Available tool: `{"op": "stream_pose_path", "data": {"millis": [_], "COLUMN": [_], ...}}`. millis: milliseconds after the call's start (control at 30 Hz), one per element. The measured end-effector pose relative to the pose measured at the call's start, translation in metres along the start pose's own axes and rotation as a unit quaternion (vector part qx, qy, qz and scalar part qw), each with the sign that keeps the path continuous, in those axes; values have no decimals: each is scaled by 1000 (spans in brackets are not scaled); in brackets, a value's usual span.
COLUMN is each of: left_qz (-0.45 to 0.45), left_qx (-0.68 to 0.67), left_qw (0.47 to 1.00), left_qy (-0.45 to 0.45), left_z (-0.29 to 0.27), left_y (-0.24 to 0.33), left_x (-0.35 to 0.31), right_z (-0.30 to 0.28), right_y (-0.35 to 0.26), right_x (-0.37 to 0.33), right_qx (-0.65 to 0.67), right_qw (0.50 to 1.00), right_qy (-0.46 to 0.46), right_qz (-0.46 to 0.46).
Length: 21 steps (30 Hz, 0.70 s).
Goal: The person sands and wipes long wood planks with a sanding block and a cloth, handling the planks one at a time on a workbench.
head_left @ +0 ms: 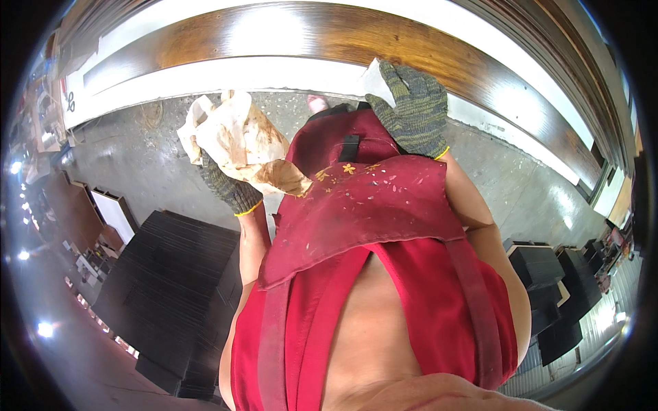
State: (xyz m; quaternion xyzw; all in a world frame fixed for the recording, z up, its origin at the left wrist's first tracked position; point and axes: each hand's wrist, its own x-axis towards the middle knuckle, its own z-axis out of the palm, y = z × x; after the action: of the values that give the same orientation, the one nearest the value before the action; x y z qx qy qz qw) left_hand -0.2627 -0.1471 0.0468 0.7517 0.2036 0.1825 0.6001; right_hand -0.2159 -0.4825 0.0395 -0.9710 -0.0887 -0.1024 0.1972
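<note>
My left hand (232,186), in a dark grey-green knit glove with a yellow cuff, is closed under a crumpled cream cloth (250,140) with brown stains. The cloth hangs over most of its fingers and hides them. My right hand (418,113), gloved alike, has its thumb and fingers closed around a thin white piece (376,83), paper or cloth, I cannot tell which. It is at the near edge of a long, glossy brown-stained wooden board (391,42), which lies on a white surface (185,83).
A red apron (363,205) with paint specks covers my front. Large black panelled pieces (171,294) stand behind on the left, and black boxes (538,266) on the right. Below the white surface runs a grey concrete floor (514,171). Dark wooden mouldings (582,61) lie at the far right.
</note>
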Motion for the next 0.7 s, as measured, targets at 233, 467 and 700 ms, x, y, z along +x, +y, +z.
{"op": "stream_pose_path", "data": {"millis": [233,467,700], "left_qz": [-178,-79,-163], "left_qx": [-267,-85,-181], "left_qw": [947,991,970], "left_qy": [-12,-66,-3], "left_z": [4,-21,-30], "left_y": [-5,-40,-61], "left_x": [8,4,9], "right_z": [18,55,99], "right_y": [-28,-41,-64], "right_x": [24,52,83], "right_qx": [-11,-17,-15], "right_qw": [1000,996,992], "right_qy": [-6,47,57], "right_qz": [-28,-81,-112]}}
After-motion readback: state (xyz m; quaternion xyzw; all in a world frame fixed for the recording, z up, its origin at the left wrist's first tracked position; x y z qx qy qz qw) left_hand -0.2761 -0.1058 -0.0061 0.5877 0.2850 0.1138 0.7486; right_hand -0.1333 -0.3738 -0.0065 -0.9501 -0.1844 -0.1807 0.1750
